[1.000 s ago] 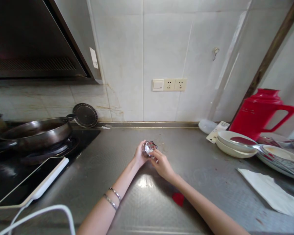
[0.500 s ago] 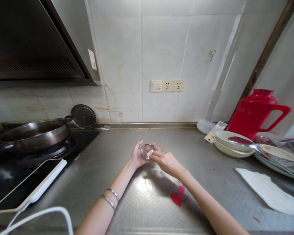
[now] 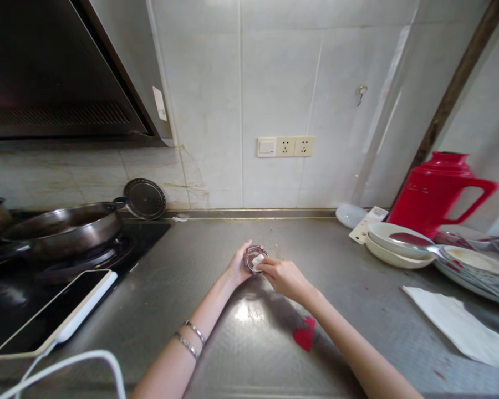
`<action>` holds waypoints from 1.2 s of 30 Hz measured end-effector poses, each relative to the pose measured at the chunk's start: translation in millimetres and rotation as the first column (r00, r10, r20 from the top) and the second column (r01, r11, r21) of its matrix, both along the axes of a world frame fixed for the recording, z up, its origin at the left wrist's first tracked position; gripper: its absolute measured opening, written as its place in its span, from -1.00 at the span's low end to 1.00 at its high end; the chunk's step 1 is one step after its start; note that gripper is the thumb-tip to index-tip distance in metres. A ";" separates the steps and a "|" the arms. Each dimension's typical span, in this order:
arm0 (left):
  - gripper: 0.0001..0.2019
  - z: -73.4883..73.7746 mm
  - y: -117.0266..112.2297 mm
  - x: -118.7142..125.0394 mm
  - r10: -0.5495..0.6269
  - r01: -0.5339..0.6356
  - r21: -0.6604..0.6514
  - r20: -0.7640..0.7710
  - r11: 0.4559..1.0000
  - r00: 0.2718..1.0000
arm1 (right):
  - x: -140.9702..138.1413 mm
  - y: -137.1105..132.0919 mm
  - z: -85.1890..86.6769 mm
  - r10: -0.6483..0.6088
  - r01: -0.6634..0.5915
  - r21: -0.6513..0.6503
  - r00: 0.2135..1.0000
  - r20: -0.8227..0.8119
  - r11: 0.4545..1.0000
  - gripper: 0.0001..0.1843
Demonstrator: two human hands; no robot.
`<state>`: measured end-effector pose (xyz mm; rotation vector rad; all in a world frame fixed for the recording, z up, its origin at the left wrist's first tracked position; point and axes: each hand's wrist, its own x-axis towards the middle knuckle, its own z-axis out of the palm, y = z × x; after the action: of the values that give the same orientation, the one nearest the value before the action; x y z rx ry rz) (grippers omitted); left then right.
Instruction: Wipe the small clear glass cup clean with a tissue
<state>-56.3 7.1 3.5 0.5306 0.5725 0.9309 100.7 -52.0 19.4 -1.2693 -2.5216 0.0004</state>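
Observation:
Above the middle of the counter, my left hand [image 3: 237, 268] is wrapped round a small clear round glass [image 3: 248, 256], its mouth tilted towards me. My right hand [image 3: 286, 278] pinches a small white piece [image 3: 258, 260] at the mouth of the glass. It looks like folded tissue, but is too small to be sure. The fingertips of my left hand are partly hidden behind the glass. On the counter below my right forearm lies a red scrap [image 3: 305, 333].
Left, a steel pan [image 3: 66, 230] sits on the black stove, with a phone [image 3: 54, 313] and white cable in front. Right are a red thermos [image 3: 434, 194], stacked bowls [image 3: 395, 256], a plate [image 3: 474, 277] with utensils, and a white paper towel [image 3: 461, 327]. Wall sockets [image 3: 286, 147] are ahead.
Both hands keep their hold, with only a small shift of the glass and the white piece. The whole view has moved slightly.

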 end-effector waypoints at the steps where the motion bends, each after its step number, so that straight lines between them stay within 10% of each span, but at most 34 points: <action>1: -0.64 0.5 -1.0 1.6 0.017 -0.017 0.005 0.010 1.000 1.000 | -3.2 0.0 -3.3 -0.008 0.007 -0.012 0.998 -0.062 1.000 -0.68; 10: -0.64 -6.6 -8.0 8.6 0.155 -0.167 0.085 0.134 0.982 0.979 | -31.0 2.6 -35.5 -0.019 0.055 0.062 0.881 -0.473 0.997 -0.79; 27: -0.55 -4.6 -1.7 -6.2 -0.202 0.204 0.032 -0.049 0.979 0.978 | 9.1 -3.6 5.1 0.075 -0.101 0.131 0.979 0.192 0.986 -0.76; 36: -0.59 -3.2 -3.2 5.2 0.031 -0.030 0.051 -0.030 0.998 0.999 | 12.7 3.2 2.2 0.046 -0.046 0.059 0.999 -0.001 0.997 -0.79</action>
<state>-51.0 3.9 0.3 0.5835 0.5874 0.9694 113.5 -48.9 21.6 -1.1880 -2.5289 -0.0622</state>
